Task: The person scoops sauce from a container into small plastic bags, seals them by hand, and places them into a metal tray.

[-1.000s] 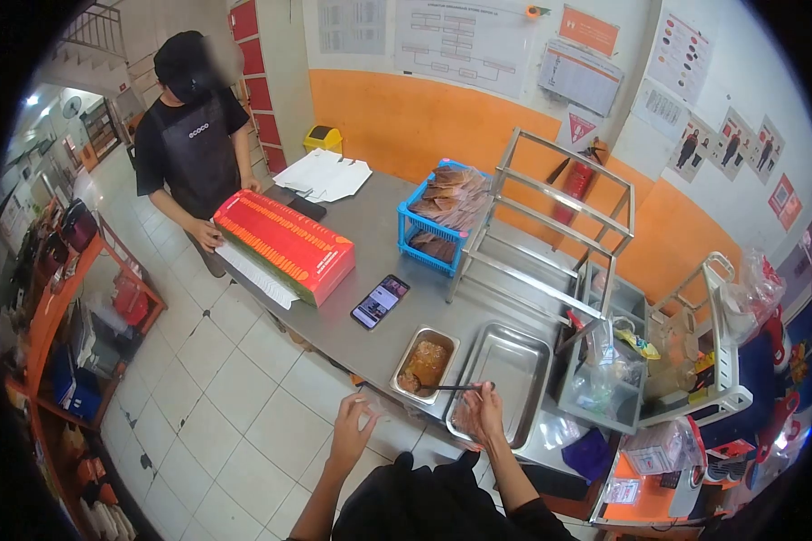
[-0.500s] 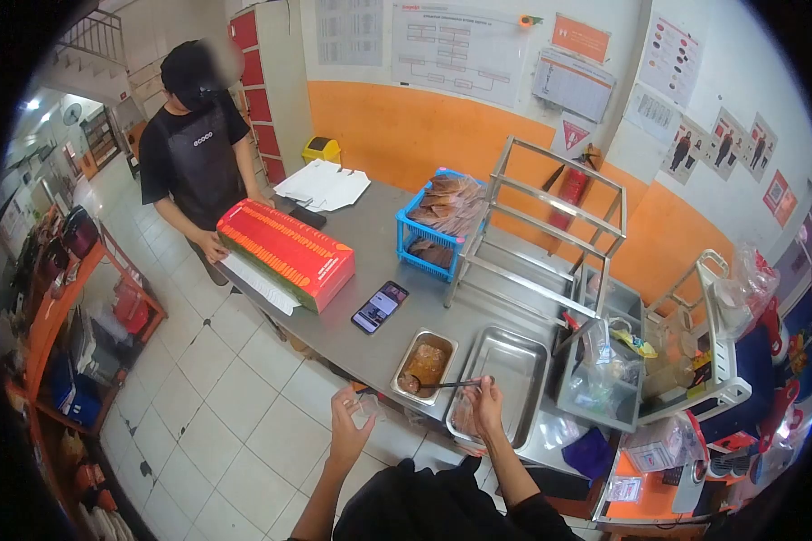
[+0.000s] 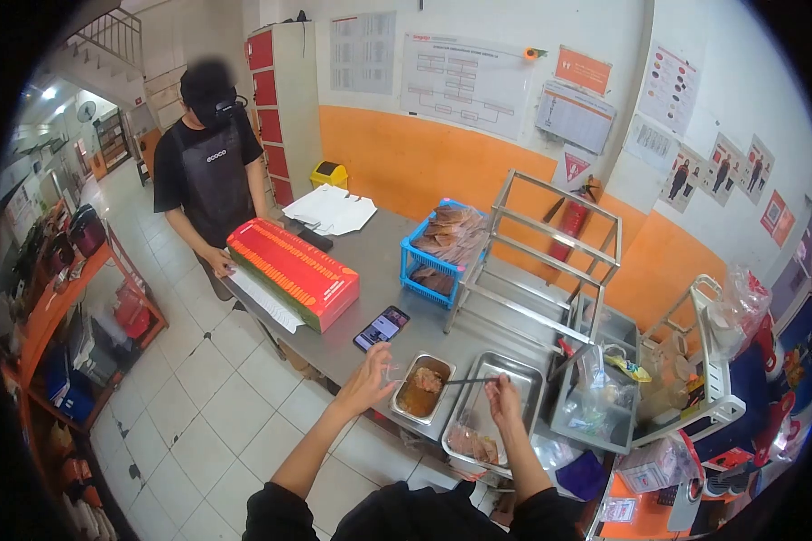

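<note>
My right hand (image 3: 505, 401) is closed on the dark handle of a ladle (image 3: 469, 380). The ladle's bowl is over the small metal pan (image 3: 399, 403) and carries a brown, meaty scoop (image 3: 427, 380); brown sauce (image 3: 417, 400) fills the pan below it. On the pan's left side, my left hand (image 3: 365, 383) pinches a small clear plastic bag (image 3: 392, 371), seen only faintly. Under my right forearm lies a wide metal tray (image 3: 505, 363), with clear packets of brown food (image 3: 472, 444) at its near end.
A phone (image 3: 382, 328) lies beyond my left hand. A red box (image 3: 293, 270) is farther left, where a co-worker (image 3: 212, 176) stands. Behind the pans are a blue basket of brown packets (image 3: 447, 234) and a metal rack (image 3: 550, 243); a grey bin (image 3: 595, 424) stands right.
The ladle has come up from the sauce with a brown scoop. My left hand has moved up and right, closer to the pan. The view has shifted slightly.
</note>
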